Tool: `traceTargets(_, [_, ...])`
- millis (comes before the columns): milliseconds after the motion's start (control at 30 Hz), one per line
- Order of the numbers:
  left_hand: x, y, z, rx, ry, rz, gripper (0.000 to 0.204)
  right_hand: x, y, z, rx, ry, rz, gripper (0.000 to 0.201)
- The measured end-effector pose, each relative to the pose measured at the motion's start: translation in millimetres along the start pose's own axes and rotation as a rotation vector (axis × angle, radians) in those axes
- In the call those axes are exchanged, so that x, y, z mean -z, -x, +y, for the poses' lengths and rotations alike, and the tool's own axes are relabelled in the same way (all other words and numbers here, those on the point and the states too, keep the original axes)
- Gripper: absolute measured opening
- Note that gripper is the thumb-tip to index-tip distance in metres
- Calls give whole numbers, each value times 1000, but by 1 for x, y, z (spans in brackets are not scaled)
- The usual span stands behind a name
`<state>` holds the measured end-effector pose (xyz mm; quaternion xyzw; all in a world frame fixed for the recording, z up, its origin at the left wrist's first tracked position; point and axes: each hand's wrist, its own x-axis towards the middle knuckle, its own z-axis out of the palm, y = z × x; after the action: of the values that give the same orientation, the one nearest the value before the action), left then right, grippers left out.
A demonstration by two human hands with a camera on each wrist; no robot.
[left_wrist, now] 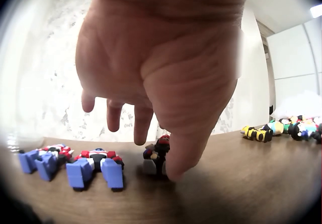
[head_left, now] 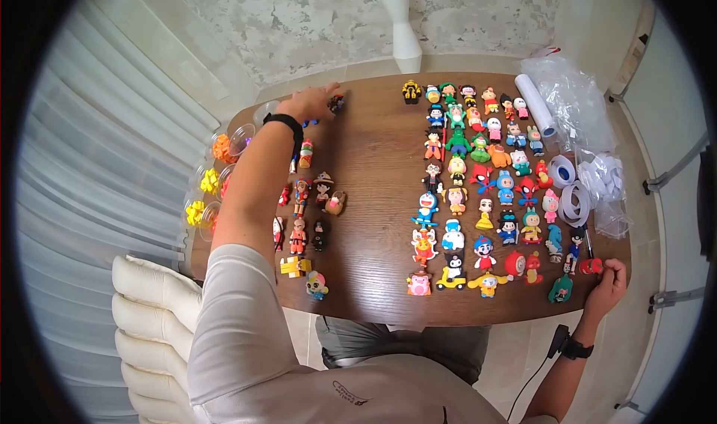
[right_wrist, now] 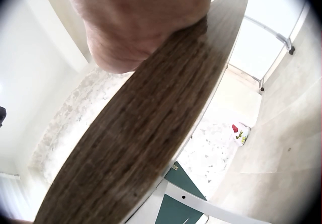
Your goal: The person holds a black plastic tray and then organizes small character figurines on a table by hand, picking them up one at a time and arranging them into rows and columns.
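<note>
At the table's back left, my left hand (head_left: 308, 104) reaches over a small dark figure (head_left: 337, 104). In the left wrist view, the thumb and a mostly hidden finger of that hand (left_wrist: 151, 68) pinch this dark-and-red figure (left_wrist: 162, 151), low at the tabletop; the other fingers extend loosely. Two red-and-blue robot figures (left_wrist: 98, 168) lie beside it. My right hand (head_left: 611, 281) rests at the right table edge, fingers loosely bent beside a red figure (head_left: 590, 266); contact is unclear. Only its heel (right_wrist: 136, 38) shows in the right wrist view, against the wooden tabletop (right_wrist: 131, 118).
Many toy figures stand in rows on the right, including a yellow-and-black robot (head_left: 411, 92). Several more lie left of centre, near a yellow block-shaped toy (head_left: 296, 266). Clear cups with coloured pieces line the left edge. A white roll (head_left: 535, 104), tape rolls and plastic bags lie far right.
</note>
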<state>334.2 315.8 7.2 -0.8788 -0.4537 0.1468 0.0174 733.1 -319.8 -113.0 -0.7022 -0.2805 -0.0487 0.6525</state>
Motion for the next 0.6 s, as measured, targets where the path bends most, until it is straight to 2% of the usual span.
traceTargets(33, [-4, 1, 4, -32, -42, 57, 89, -1, 0, -1, 2, 7, 2, 12])
traceTargets(200, [-14, -19, 16, -48, -1, 58, 75, -1, -1, -1, -3, 53, -1, 13])
traceTargets(233, [-13, -18, 28, -52, 31, 68, 72, 0, -1, -1, -3, 49, 1, 13])
traceTargets(433, [13, 30, 132, -343, 139, 123, 71, -2, -1, -6, -24, 47, 2, 14])
traceTargets(600, [7, 30, 156, -334, 114, 121, 73, -2, 0, -5, -17, 30, 0, 15])
